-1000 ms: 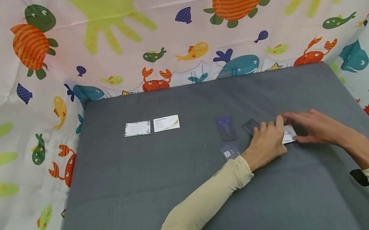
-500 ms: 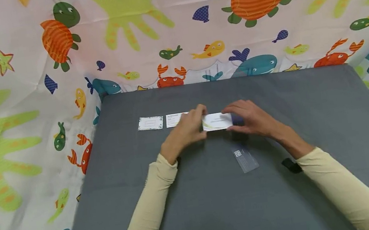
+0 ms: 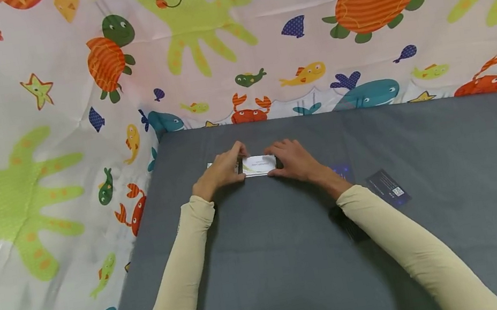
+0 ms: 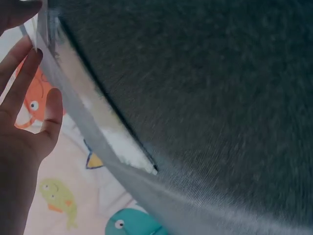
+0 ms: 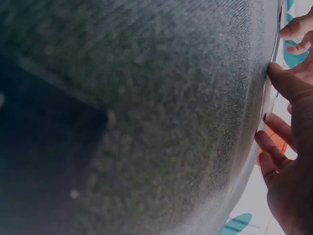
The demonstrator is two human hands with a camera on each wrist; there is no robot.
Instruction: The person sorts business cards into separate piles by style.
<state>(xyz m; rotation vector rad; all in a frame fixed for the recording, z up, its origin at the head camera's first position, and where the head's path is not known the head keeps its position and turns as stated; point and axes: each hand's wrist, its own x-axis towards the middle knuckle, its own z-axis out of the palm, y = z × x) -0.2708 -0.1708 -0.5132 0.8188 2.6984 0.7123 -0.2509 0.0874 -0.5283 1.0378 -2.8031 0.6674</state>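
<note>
A white business card (image 3: 259,164) with a yellow-green curve lies between my two hands in the head view, right at the row of white cards on the grey table. My left hand (image 3: 222,171) grips its left end, thumb at the near edge and fingers at the far edge. On the right end, my right hand (image 3: 295,161) pinches it the same way. Another white card peeks out behind the left hand, mostly hidden; in the left wrist view a pale card (image 4: 105,107) lies flat beyond that hand (image 4: 24,127). The right wrist view shows the right fingertips (image 5: 261,134) along the table's far side.
To the right lies a dark card (image 3: 388,189) with a QR code, set at an angle. A second dark blue card (image 3: 343,171) is partly covered by the right forearm. Behind the grey table (image 3: 270,292) hangs a curtain (image 3: 207,15) printed with sea animals.
Both hands have carried the white card left, from among the dark cards to beside the white cards. The head view has turned leftward, and the dark cards now sit right of the hands.
</note>
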